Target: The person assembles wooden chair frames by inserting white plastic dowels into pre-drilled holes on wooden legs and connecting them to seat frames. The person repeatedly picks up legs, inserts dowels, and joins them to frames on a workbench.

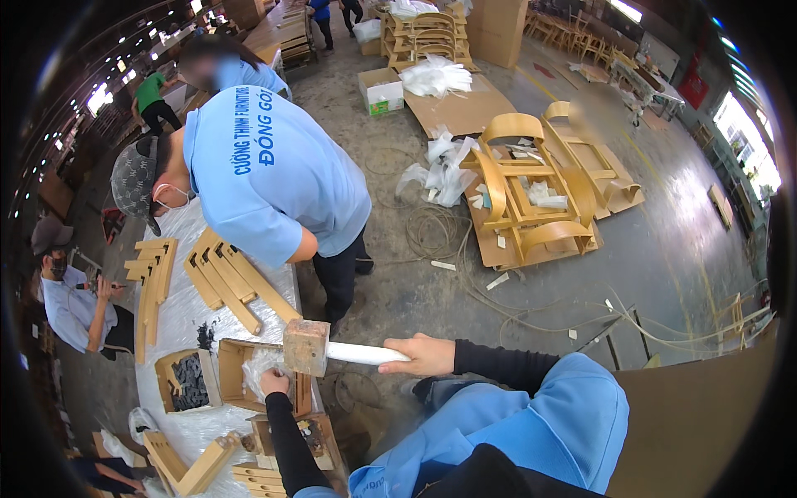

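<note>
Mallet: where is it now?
In the head view, the mallet is left of and below centre, in the right hand, its block up and right of the left hand.

Two bold lines of dark blue lettering (pixel 254 133), well beyond the left fingers (pixel 269 383), across a co-worker's shirt (pixel 290 178)! Nearer than those fingers, partial print (pixel 378 482) on the wearer's tunic (pixel 490 423)!

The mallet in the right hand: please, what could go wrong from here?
The mallet, if swung, might hit the left hand, which is at the open box close to the mallet's head. It could also dent the long wooden bar whose end appears nearby.
</note>
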Motion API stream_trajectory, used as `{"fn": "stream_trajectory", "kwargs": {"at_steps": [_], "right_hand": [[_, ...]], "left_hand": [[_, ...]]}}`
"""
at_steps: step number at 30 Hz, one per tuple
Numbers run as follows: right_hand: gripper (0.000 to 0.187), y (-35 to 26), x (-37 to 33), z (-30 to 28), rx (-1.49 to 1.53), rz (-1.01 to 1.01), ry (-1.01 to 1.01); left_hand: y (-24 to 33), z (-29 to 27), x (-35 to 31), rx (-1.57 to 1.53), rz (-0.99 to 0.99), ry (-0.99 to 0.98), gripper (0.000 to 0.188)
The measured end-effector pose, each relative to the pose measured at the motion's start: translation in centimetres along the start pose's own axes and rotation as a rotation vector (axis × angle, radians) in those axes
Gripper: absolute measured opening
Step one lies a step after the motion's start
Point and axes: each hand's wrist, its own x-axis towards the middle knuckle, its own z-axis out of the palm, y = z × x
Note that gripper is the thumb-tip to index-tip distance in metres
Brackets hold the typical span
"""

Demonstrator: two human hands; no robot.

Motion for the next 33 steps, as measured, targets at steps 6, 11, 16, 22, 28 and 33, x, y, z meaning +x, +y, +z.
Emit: {"fn": "stream_trajectory", "kwargs": {"at_steps": [6,11,16,22,28,33], "right_hand": [[0.049,0.5,-0.2,1.1,0.002,-0.051,0.025],[0.042,-0.1,-0.1,2.2,-0.017,-0.095,-0.011],[0.04,-0.2,-0.9,3.2,-0.02,-0.048,-0.035],[0.033,1.1,-1.3,4.3,-0.006,0.05,-0.096],[0.022,1.7,-0.5,4.5,0.358,0.148,-0.23],[0.026,-0.2,0.5,4.3,0.327,0.205,-0.24]], "left_hand": [[1.7,0.1,-1.4,-0.073,-0.05,0.121,0.018],[-3.3,2.2,-0.3,0.001,0.137,0.109,0.019],[4.1,-4.0,-2.6,-0.017,-0.074,0.127,0.025],[3.2,-4.1,-3.8,-0.265,-0.158,0.241,0.034],[4.1,-4.0,-4.4,-0.348,-0.158,0.457,0.029],[4.5,-3.7,-4.2,-0.443,-0.28,0.435,0.029]]}}
